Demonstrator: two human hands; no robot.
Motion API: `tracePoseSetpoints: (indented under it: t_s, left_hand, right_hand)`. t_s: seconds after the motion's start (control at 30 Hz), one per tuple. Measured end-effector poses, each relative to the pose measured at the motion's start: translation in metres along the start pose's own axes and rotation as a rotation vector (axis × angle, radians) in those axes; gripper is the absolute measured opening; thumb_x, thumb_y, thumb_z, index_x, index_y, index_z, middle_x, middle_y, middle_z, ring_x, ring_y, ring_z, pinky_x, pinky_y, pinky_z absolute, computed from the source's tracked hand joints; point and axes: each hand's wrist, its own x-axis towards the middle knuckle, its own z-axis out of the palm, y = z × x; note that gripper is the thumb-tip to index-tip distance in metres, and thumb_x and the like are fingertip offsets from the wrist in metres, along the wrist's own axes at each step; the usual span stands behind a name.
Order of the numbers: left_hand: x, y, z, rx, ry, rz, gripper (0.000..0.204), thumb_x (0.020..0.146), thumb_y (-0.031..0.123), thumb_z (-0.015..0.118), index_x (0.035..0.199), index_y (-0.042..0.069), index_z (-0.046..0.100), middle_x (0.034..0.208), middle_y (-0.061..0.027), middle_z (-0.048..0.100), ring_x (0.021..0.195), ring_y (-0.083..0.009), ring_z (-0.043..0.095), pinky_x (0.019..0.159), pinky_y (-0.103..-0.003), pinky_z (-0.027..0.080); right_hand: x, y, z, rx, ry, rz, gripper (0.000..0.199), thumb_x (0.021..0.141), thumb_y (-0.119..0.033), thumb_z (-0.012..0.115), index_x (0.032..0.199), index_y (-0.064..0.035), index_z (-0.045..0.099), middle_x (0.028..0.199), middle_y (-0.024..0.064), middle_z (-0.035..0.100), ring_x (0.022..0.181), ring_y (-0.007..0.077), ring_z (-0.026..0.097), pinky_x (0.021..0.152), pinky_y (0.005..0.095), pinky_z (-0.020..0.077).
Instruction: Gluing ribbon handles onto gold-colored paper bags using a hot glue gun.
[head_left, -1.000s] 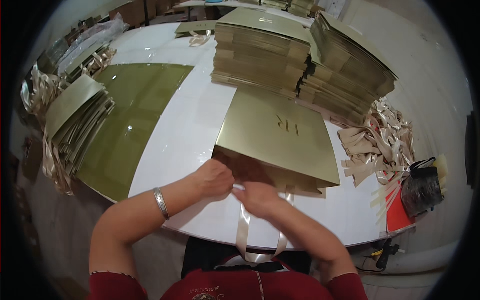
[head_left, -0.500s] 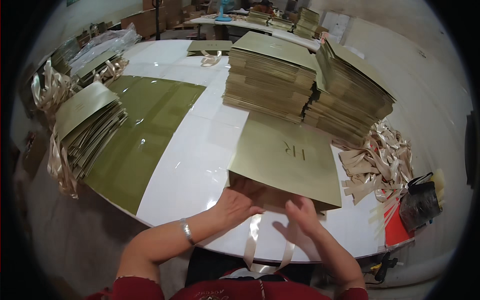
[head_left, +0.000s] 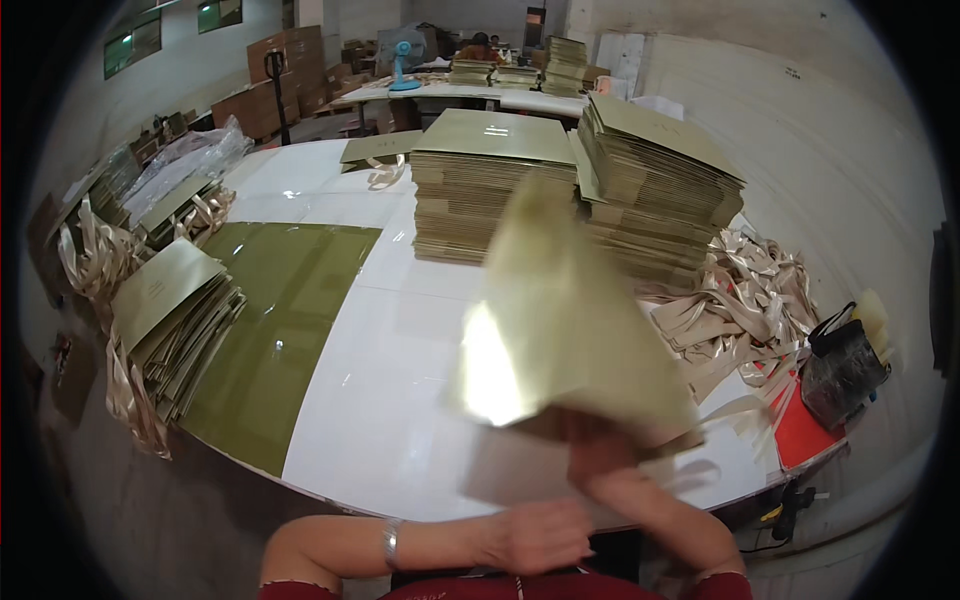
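Note:
A gold-green paper bag [head_left: 570, 330], smeared by motion, is tilted up over the white table with its open mouth toward me. My right hand [head_left: 603, 460] is at that mouth; its fingers go into the bag and are hidden, and the bag is lifted on it. Close to my body, at the table's front edge, my left hand [head_left: 545, 535] is apart from the bag. Its fingers look curled together, slightly blurred, and whatever they may hold is hidden. The ribbon handle seen before does not show now.
Tall stacks of flat bags [head_left: 490, 185] stand behind, with a second stack [head_left: 655, 190] beside them. Loose beige ribbons [head_left: 745, 300] heap at the right, near a dark wrapped block [head_left: 845, 375] and a red sheet [head_left: 805, 430]. Bags with ribbon handles [head_left: 180, 320] fan out at the left by an olive sheet [head_left: 290, 320].
The bag has gone from lying on the table to tilted up in the air. My left hand has left its mouth and drawn back toward my body. The head view has tipped upward.

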Motion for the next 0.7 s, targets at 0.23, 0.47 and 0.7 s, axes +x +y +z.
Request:
tracePoseSetpoints:
  t_s: [0.23,0.47,0.7]
  left_hand:
    - [-0.054,-0.010,-0.094,-0.164,-0.249,-1.157,0.037,0.086,0.032,0.062,0.110,0.004,0.064,0.102,-0.0138,0.066,0.094,-0.0307,0.063,0.083,-0.036,0.051]
    - [-0.043,-0.035,-0.135,0.371,-1.013,-0.666,0.026,0.078,0.016,0.063,0.093,-0.005,0.065,0.091,-0.0211,0.065,0.087,-0.0356,0.064,0.078,-0.040,0.051]
    - [-0.025,-0.022,-0.157,0.144,-0.792,-1.127,0.029,0.080,0.027,0.072,0.087,0.000,0.065,0.082,-0.0174,0.065,0.077,-0.0370,0.064,0.069,-0.041,0.053]
  right_hand:
    - [-0.042,0.076,-0.002,-0.578,-0.529,-0.664,0.042,0.076,-0.011,0.057,0.116,0.0030,0.058,0.118,0.0231,0.058,0.112,0.0399,0.054,0.101,0.0477,0.0403]
    - [-0.043,0.092,0.003,0.152,-0.078,-0.151,0.038,0.074,-0.016,0.064,0.109,-0.0016,0.061,0.105,0.0200,0.061,0.099,0.0385,0.058,0.087,0.0459,0.0464]
    - [-0.058,0.110,-0.046,0.342,-0.546,-0.001,0.028,0.071,-0.024,0.068,0.084,-0.0007,0.059,0.080,0.0148,0.061,0.081,0.0329,0.062,0.075,0.0404,0.0498]
